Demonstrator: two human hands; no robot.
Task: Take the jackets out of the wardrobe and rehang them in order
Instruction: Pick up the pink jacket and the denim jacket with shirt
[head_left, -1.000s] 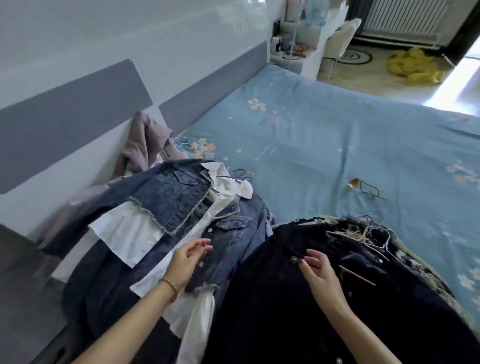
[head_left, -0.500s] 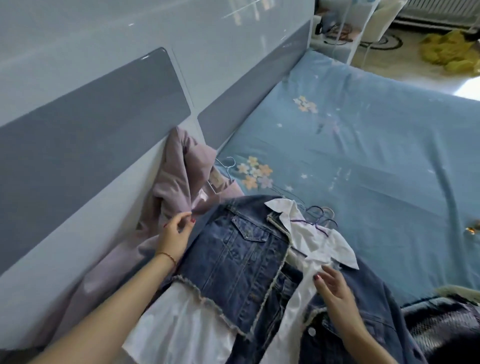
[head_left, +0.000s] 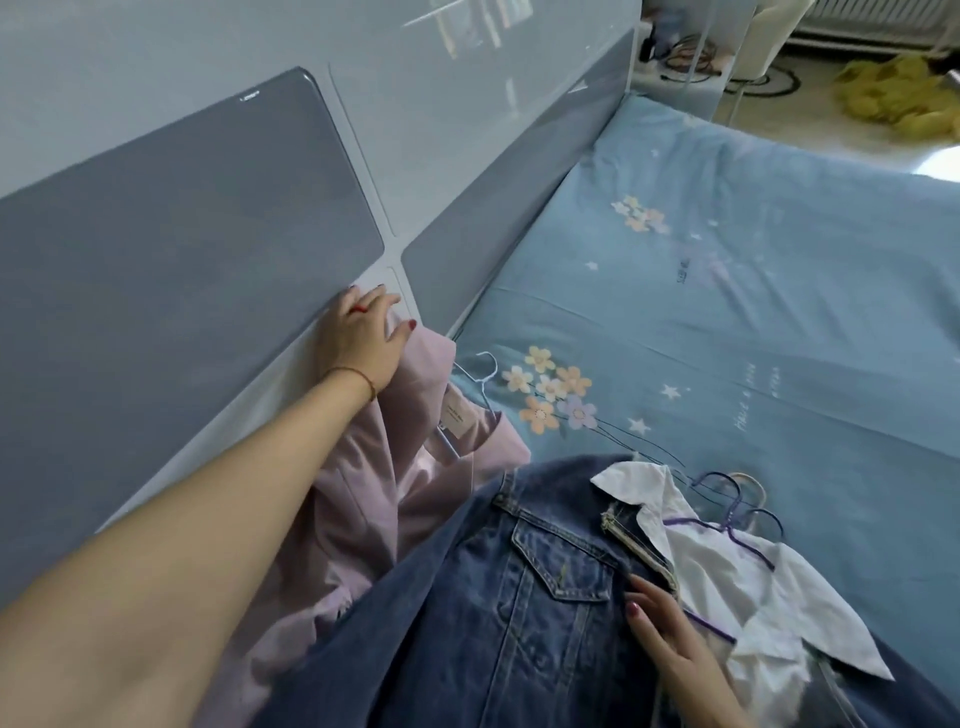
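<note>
The left hand (head_left: 363, 338) has its grip at the top edge of the pink jacket (head_left: 374, 499), fingers bent over the cloth where it slumps against the headboard (head_left: 182, 249); whether they pinch the fabric or only press it I cannot tell. That jacket lies crumpled at the bed's left edge, pale pink and satiny inside, with a paper tag and a thin wire hanger (head_left: 480, 384) still in its neck. It looks light, limp and a little slippery, so I would take it by the collar or the hanger hook rather than a sleeve. To its right the denim jacket (head_left: 519, 597) lies flat over the pink one's lower part: dark blue, stitched chest pocket, frayed trim, and probably heavier and stiffer. The right hand (head_left: 670, 639) rests on its front, fingers straight and holding nothing, just beside the white shirt (head_left: 737, 582) and purple hangers (head_left: 727, 514) on the blue floral sheet (head_left: 727, 312).
</note>
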